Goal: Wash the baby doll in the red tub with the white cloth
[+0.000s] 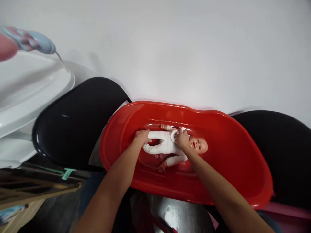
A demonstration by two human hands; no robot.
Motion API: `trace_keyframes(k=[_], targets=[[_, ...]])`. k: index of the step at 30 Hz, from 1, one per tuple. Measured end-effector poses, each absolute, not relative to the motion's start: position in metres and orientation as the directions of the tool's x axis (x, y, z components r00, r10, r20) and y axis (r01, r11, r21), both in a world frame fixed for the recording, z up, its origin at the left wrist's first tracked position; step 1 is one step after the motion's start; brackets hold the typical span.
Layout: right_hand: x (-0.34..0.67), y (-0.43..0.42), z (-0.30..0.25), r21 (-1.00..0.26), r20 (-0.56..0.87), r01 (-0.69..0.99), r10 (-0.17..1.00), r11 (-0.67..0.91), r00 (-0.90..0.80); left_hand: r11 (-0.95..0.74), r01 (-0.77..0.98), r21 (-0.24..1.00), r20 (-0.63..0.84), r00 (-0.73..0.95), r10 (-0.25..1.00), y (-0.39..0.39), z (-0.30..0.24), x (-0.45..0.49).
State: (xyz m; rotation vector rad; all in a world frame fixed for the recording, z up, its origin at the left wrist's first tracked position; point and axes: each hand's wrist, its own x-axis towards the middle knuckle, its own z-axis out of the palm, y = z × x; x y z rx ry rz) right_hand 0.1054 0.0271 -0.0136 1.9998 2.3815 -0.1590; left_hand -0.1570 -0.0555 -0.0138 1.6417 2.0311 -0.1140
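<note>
A baby doll (167,144) in a white romper lies on its back in a red baby bathtub (245,155), its head to the right and its legs to the left. My left hand (143,136) is closed around the end of the doll's upper leg. At the doll's chest, just below its chin, my right hand (182,139) has its fingers closed on the romper's neck area. What exactly those fingertips pinch is hidden. One doll arm points to the back wall of the tub, and the other is bent toward the near side.
Black chair seats (73,124) flank the tub on both sides. A white plastic tub (31,94) stands at the far left, with a blurred pink and blue object (36,40) above it. A white wall (182,55) rises behind. Wooden slats (36,192) are at lower left.
</note>
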Motion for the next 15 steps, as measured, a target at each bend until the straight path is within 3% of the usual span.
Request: trace_keyframes(k=[5,9,15], targets=[[0.092,0.018,-0.018,-0.087,0.002,0.981,0.985,0.172,-0.173,0.320,0.923,0.211,-0.467,-0.193,0.863,-0.056,-0.012,-0.157],[0.068,0.007,-0.026,-0.163,0.071,0.942,0.956,0.293,-0.285,0.300,0.940,0.159,-0.457,-0.199,0.867,-0.056,-0.014,-0.158],[0.015,-0.015,-0.034,-0.304,0.062,0.833,0.882,0.463,-0.468,0.287,0.947,0.146,-0.458,-0.193,0.868,-0.059,-0.013,-0.159]])
